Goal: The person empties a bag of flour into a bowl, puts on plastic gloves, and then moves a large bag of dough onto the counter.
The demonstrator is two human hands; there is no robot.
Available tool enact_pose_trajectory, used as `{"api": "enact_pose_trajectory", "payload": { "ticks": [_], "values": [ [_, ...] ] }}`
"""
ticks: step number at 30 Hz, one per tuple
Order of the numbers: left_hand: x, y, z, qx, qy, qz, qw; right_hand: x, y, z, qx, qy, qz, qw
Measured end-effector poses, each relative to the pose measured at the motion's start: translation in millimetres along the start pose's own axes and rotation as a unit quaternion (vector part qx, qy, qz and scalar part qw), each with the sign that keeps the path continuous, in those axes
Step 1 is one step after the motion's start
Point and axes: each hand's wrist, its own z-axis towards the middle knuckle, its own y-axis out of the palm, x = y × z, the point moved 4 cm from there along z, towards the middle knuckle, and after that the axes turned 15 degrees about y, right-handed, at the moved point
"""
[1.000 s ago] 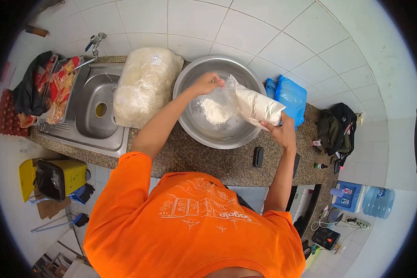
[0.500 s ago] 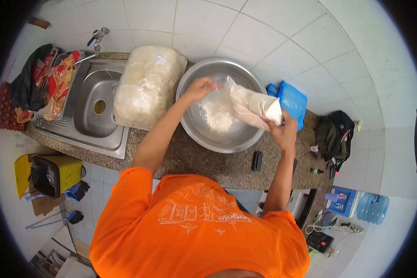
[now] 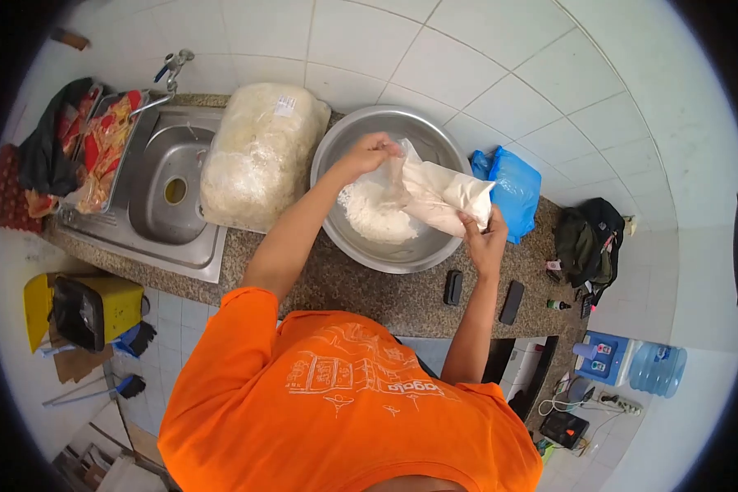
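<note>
A clear plastic bag of flour (image 3: pixel 443 193) is held tilted over a wide metal basin (image 3: pixel 336 223), its mouth toward the left. My left hand (image 3: pixel 371 154) pinches the bag's mouth above the basin. At the bag's other end, my right hand (image 3: pixel 485 238) grips a lower corner between thumb and fingers, near the basin's right rim. A pile of off-white flour (image 3: pixel 377 215) lies on the basin's bottom, partly hidden by the bag.
Left of the basin stands a large plastic-wrapped bundle (image 3: pixel 258 156), beside a steel sink (image 3: pixel 168 176). To the right are a blue plastic bag (image 3: pixel 517 193) and a dark backpack (image 3: pixel 590 246). A black case (image 3: pixel 453 287) and a phone-like dark object (image 3: pixel 512 302) lie on the granite counter (image 3: pixel 344 295).
The flour pile in the basin has grown wider. My right hand has shifted slightly left and down along the bag's end, while my left hand stays near the mouth.
</note>
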Motion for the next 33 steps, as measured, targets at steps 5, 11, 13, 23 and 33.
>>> {"api": "enact_pose_trajectory", "payload": {
  "ticks": [5, 11, 13, 23, 33],
  "values": [
    [33.7, 25.7, 7.8, 0.092, 0.078, 0.011, 0.993, 45.2, -20.8, 4.6, 0.047, 0.021, 0.179, 0.982],
    [48.0, 53.0, 12.8, 0.094, 0.079, 0.038, 0.992, 59.4, -31.9, 2.2, 0.128, -0.044, 0.162, 0.977],
    [49.5, 55.3, 10.9, 0.101, 0.041, 0.061, 0.992, 52.5, -28.7, -5.7, 0.190, -0.016, 0.145, 0.971],
    [38.7, 53.2, 2.6, 0.134, 0.020, 0.008, 0.991, 65.9, -6.9, -10.1, 0.197, 0.040, 0.223, 0.954],
    [18.8, 19.4, -13.5, 0.171, -0.009, 0.054, 0.984, 77.2, 27.1, -12.6, 0.088, 0.107, 0.334, 0.932]
  ]
}}
